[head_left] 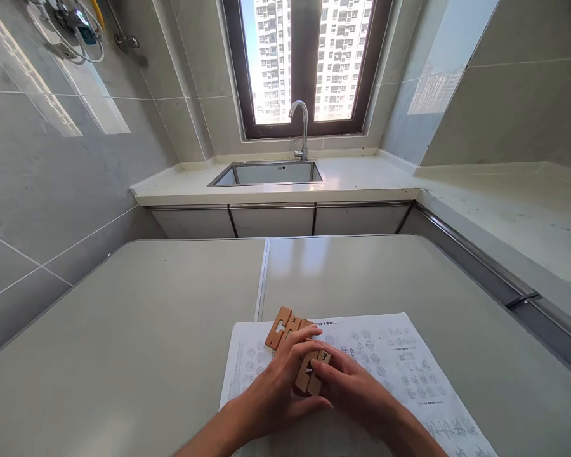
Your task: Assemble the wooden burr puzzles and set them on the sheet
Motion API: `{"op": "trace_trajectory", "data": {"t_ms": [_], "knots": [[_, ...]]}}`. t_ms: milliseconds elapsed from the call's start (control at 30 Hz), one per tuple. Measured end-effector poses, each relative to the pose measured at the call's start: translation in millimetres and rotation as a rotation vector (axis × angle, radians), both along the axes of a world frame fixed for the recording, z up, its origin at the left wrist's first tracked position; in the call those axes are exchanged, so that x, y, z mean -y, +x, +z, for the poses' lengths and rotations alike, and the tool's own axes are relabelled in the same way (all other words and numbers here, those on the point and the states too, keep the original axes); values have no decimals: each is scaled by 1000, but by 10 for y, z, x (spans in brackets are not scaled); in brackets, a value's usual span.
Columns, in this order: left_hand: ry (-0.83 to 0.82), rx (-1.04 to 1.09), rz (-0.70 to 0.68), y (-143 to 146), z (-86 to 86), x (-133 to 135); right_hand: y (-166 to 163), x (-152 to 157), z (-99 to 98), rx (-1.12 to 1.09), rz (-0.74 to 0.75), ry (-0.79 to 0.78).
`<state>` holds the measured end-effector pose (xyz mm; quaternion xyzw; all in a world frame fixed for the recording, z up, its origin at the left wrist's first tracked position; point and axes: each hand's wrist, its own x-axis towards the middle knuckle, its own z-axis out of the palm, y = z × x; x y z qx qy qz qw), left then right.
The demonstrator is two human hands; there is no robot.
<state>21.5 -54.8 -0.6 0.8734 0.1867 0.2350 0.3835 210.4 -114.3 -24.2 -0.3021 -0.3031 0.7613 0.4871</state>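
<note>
Left hand [278,387] and right hand [356,390] both closed around numbered light-brown wooden puzzle blocks [299,352] | blocks held just above white printed diagram sheet [400,362] | sheet flat on grey table [124,343]

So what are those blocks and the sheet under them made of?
The blocks look like unpainted wood: tan and matte, with cut notches and printed numbers. The sheet seems to be plain white paper: thin, lying flat, and covered in small printed diagrams.
</note>
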Motion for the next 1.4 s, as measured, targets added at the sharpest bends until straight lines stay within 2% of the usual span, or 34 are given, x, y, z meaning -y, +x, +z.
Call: {"op": "trace_trajectory", "data": {"t_ms": [300, 433, 567, 700, 833, 933, 1167, 1267, 1400], "knots": [[54, 50, -37, 20, 49, 15, 48, -15, 93, 72, -44, -43], [-40, 48, -1, -7, 63, -9, 93, -27, 120, 87, -73, -50], [-180, 46, 93, -9, 53, -26, 90, -37, 137, 158, -83, -28], [-299, 180, 200, 29, 77, -39, 106, -47, 146, 411, -161, -20], [-351, 235, 341, 53, 104, -33, 169, -53, 138, 854, -360, 121], [-375, 223, 407, 51, 92, -35, 196, -47, 101, 1065, -405, 197], [-468, 264, 326, 73, 76, -54, 211, -38, 16, 1406, -395, 243], [-434, 229, 311, 79, 75, -44, 222, -40, 9, 1518, -381, 219], [-362, 174, 320, 58, 45, -40, 233, -36, 34, 1553, -353, 171]]}}
